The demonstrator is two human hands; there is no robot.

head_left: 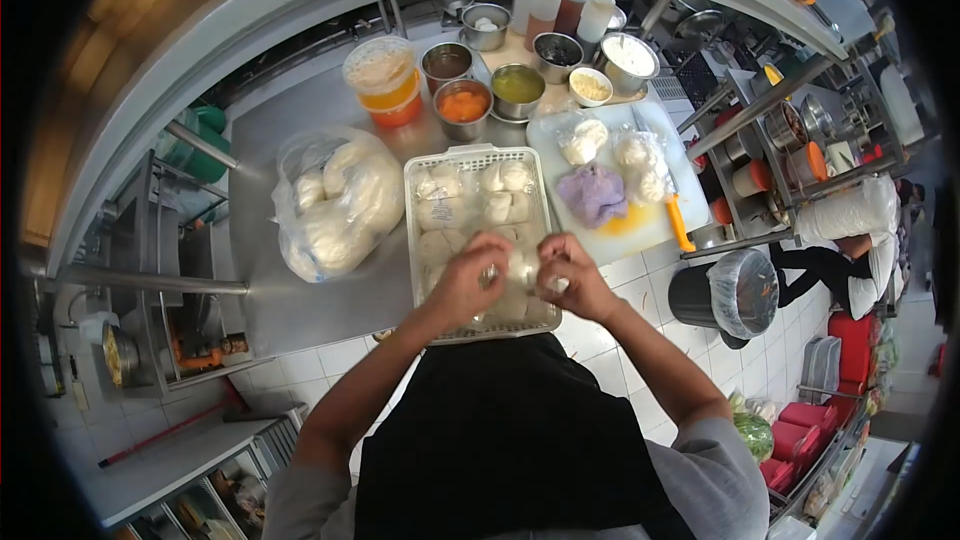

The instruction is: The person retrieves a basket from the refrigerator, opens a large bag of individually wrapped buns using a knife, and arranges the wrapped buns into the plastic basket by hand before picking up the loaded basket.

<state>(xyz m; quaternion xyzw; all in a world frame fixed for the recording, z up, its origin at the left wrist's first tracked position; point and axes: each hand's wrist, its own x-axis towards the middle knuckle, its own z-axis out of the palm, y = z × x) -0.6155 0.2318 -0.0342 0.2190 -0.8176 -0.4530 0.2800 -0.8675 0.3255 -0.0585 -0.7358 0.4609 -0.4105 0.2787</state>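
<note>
A white plastic basket (411,210) stands at the table's front edge, holding several pale dough-like portions (439,182) in clear plastic bags. Over its near half, my left hand (468,282) is closed, with fingers curled and clear plastic showing at them. My right hand (578,278) is closed in a pinch above the basket's right rim, with a bit of clear plastic at the fingertips. The two hands are a short way apart. Between and below them lies a clear plastic bag (515,300); its full outline is hard to make out.
Left of the basket sits a large clear bag of white pieces (340,205). A white cutting board (560,140) at right carries a purple cloth (592,194), bagged white pieces and an orange-handled knife (680,224). Metal containers (463,108) and squeeze bottles stand behind. A bin (700,295) is at right.
</note>
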